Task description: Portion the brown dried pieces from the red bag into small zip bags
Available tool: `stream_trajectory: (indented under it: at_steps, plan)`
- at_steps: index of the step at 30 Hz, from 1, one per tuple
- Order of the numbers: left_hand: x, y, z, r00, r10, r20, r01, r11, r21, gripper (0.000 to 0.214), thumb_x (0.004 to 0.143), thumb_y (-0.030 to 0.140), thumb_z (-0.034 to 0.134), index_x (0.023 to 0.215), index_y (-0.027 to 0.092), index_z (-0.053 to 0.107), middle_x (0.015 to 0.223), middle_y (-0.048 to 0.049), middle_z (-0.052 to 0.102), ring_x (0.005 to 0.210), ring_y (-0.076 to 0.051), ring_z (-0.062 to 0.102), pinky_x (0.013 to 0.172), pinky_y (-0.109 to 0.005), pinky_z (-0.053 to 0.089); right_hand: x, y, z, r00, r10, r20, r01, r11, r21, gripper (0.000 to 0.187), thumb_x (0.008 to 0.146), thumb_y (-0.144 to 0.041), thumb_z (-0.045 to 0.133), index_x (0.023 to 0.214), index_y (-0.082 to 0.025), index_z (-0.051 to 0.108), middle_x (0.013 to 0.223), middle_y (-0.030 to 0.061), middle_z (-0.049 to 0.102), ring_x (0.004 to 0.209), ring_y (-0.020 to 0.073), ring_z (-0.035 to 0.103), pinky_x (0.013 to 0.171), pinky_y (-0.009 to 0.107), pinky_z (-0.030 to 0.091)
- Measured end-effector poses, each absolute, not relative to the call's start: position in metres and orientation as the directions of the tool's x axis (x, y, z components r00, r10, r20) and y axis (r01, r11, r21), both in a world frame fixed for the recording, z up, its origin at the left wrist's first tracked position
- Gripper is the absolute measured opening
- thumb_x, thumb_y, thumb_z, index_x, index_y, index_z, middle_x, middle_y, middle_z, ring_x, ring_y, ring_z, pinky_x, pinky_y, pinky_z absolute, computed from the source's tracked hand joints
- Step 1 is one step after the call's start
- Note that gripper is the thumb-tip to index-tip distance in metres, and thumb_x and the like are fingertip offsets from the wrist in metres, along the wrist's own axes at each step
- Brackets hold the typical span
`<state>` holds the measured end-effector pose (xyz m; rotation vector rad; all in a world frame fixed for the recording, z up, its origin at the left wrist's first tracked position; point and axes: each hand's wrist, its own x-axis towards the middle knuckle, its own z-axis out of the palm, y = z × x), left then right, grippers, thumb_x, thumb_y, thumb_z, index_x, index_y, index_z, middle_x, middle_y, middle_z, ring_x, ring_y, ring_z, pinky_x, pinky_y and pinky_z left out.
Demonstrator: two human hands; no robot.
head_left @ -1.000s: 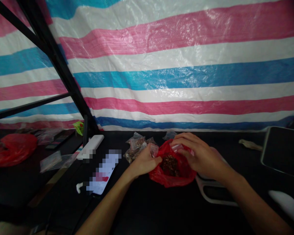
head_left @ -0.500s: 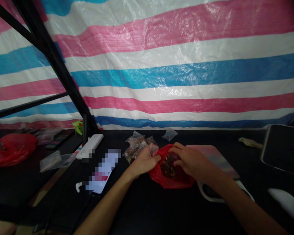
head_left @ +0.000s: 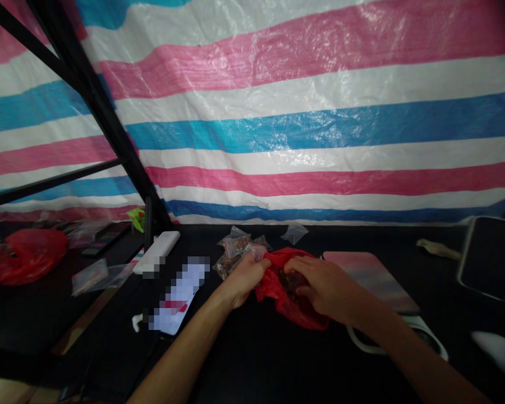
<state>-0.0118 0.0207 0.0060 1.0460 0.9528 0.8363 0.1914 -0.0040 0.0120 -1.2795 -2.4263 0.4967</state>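
My left hand (head_left: 244,278) pinches a small transparent zip bag (head_left: 256,252) at the rim of a crumpled red plastic bag (head_left: 288,303). My right hand (head_left: 325,287) rests over the bag's mouth, its fingers closed on the red plastic. Dark brown pieces (head_left: 291,282) show inside, mostly hidden by that hand. Just behind my left hand lies a heap of small zip bags (head_left: 235,252) filled with brown material. One flat transparent bag (head_left: 294,233) lies farther back.
A pixelated flat object (head_left: 180,294) and a white power bank (head_left: 156,252) lie left of my hands. A pink patterned pad (head_left: 372,280) sits to the right. A black metal frame (head_left: 109,126) stands before a striped tarp (head_left: 320,134). Another red bag (head_left: 31,256) lies far left.
The red bag is pulled up and bunched, covering more of the dark contents. My left hand has lifted slightly, and my right hand has closed on the bag's mouth.
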Motion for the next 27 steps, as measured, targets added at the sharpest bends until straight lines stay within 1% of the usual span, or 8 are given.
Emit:
stream_trajectory:
  at_steps: [3, 5, 10, 14, 17, 19, 23, 27]
  plan:
    - [-0.011, 0.021, 0.005, 0.369, 0.895, -0.251, -0.106, 0.309, 0.945, 0.02, 0.078, 0.033, 0.072, 0.078, 0.016, 0.061, 0.064, 0.0027, 0.061, 0.056, -0.011, 0.055, 0.056, -0.022, 0.04, 0.189, -0.004, 0.008, -0.514, 0.846, 0.139, 0.689, 0.505, -0.52, 0.041, 0.082, -0.01, 0.059, 0.119, -0.028, 0.063, 0.124, 0.0044, 0.071, 0.109, 0.0251, 0.066, 0.092, 0.037, 0.046]
    - [-0.012, 0.022, 0.005, 0.387, 0.888, -0.247, -0.053, 0.289, 0.956, 0.017, 0.077, 0.031, 0.071, 0.079, 0.016, 0.063, 0.064, 0.0028, 0.061, 0.056, -0.011, 0.054, 0.055, -0.022, 0.038, 0.187, -0.003, 0.004, -0.492, 0.859, 0.137, 0.703, 0.486, -0.519, 0.042, 0.084, -0.012, 0.058, 0.123, -0.027, 0.063, 0.126, 0.0055, 0.07, 0.112, 0.0259, 0.065, 0.095, 0.038, 0.045]
    - [-0.017, 0.023, 0.004, 0.397, 0.892, -0.214, 0.083, 0.197, 0.977, 0.01, 0.077, 0.024, 0.063, 0.082, 0.016, 0.064, 0.071, 0.0021, 0.062, 0.06, -0.011, 0.053, 0.057, -0.023, 0.037, 0.182, -0.001, -0.001, -0.417, 0.897, 0.147, 0.771, 0.435, -0.465, 0.031, 0.087, -0.013, 0.055, 0.115, -0.023, 0.064, 0.119, 0.0086, 0.069, 0.106, 0.027, 0.066, 0.091, 0.039, 0.046]
    - [-0.017, 0.024, 0.005, 0.395, 0.907, -0.145, 0.095, 0.116, 0.989, 0.011, 0.079, 0.024, 0.063, 0.086, 0.016, 0.062, 0.079, 0.0012, 0.063, 0.07, -0.014, 0.057, 0.066, -0.025, 0.043, 0.184, 0.001, -0.003, -0.398, 0.904, 0.159, 0.749, 0.42, -0.512, 0.03, 0.084, -0.009, 0.056, 0.111, -0.022, 0.062, 0.12, 0.0092, 0.068, 0.106, 0.0264, 0.065, 0.092, 0.039, 0.046]
    - [-0.017, 0.024, 0.008, 0.32, 0.947, 0.027, 0.103, -0.063, 0.993, 0.026, 0.078, 0.024, 0.071, 0.1, 0.017, 0.058, 0.087, 0.0015, 0.062, 0.079, -0.015, 0.058, 0.073, -0.026, 0.046, 0.189, 0.006, -0.002, -0.385, 0.908, 0.163, 0.657, 0.394, -0.643, 0.033, 0.083, -0.006, 0.055, 0.111, -0.023, 0.06, 0.116, 0.0069, 0.069, 0.104, 0.0238, 0.066, 0.093, 0.039, 0.048]
    - [-0.016, 0.024, 0.009, 0.291, 0.949, 0.118, 0.126, -0.16, 0.979, 0.035, 0.08, 0.028, 0.074, 0.107, 0.018, 0.055, 0.089, 0.002, 0.06, 0.08, -0.015, 0.058, 0.075, -0.027, 0.047, 0.193, 0.008, 0.001, -0.387, 0.91, 0.15, 0.545, 0.357, -0.758, 0.029, 0.086, -0.008, 0.054, 0.11, -0.024, 0.057, 0.108, 0.0046, 0.07, 0.098, 0.021, 0.067, 0.09, 0.038, 0.051]
    - [-0.017, 0.027, 0.003, 0.284, 0.938, 0.201, 0.194, -0.262, 0.945, 0.027, 0.093, 0.039, 0.064, 0.106, 0.018, 0.053, 0.087, 0.0005, 0.058, 0.077, -0.015, 0.056, 0.073, -0.029, 0.047, 0.199, 0.01, 0.013, -0.389, 0.911, 0.138, 0.318, 0.274, -0.908, 0.016, 0.091, -0.02, 0.057, 0.106, -0.024, 0.052, 0.099, 0.002, 0.066, 0.087, 0.0182, 0.067, 0.082, 0.035, 0.055]
    - [-0.022, 0.031, 0.0, 0.267, 0.86, 0.435, 0.396, -0.51, 0.764, 0.016, 0.095, 0.032, 0.062, 0.103, 0.019, 0.058, 0.099, -0.004, 0.062, 0.094, -0.019, 0.057, 0.087, -0.034, 0.045, 0.201, 0.008, 0.025, -0.36, 0.917, 0.171, 0.15, 0.237, -0.96, 0.025, 0.09, -0.033, 0.066, 0.109, -0.026, 0.053, 0.102, 0.0011, 0.066, 0.087, 0.0175, 0.068, 0.077, 0.032, 0.056]
